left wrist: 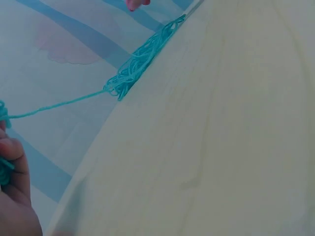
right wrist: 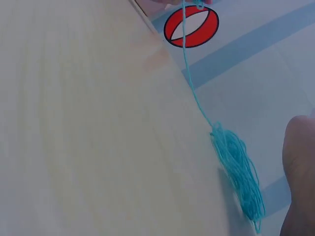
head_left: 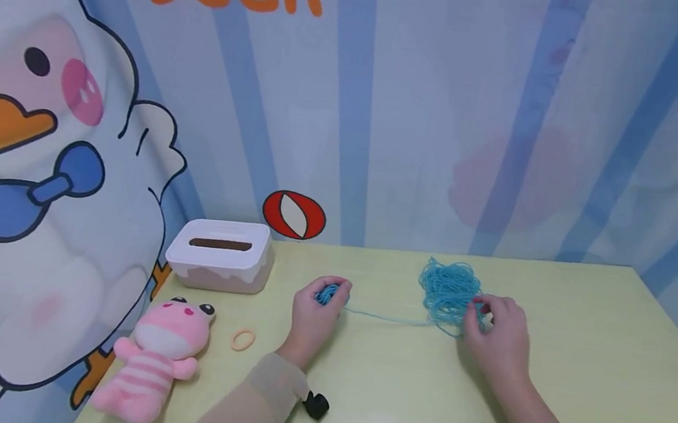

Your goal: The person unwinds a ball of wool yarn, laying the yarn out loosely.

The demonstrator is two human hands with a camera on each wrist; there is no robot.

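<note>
My left hand point(head_left: 317, 313) is curled round a small wound bundle of blue yarn point(head_left: 326, 294), which also shows at the left edge of the left wrist view. A single strand point(left wrist: 59, 104) runs from it to a loose, tangled heap of the same yarn point(head_left: 449, 293) on the table. The right hand point(head_left: 501, 335) hovers at the heap's right side, its fingers loosely bent. In the left wrist view its fingertips point(left wrist: 137, 4) appear above the heap and apart from it. Only its thumb point(right wrist: 299, 162) shows in the right wrist view, with no yarn visible against it.
A white and brownish tissue box point(head_left: 219, 255) stands at the table's back left. In front of it lie a pink plush toy point(head_left: 152, 361) and a small peach-coloured ring point(head_left: 243, 340). A printed curtain point(head_left: 424, 110) hangs behind the pale yellow table point(head_left: 576, 374).
</note>
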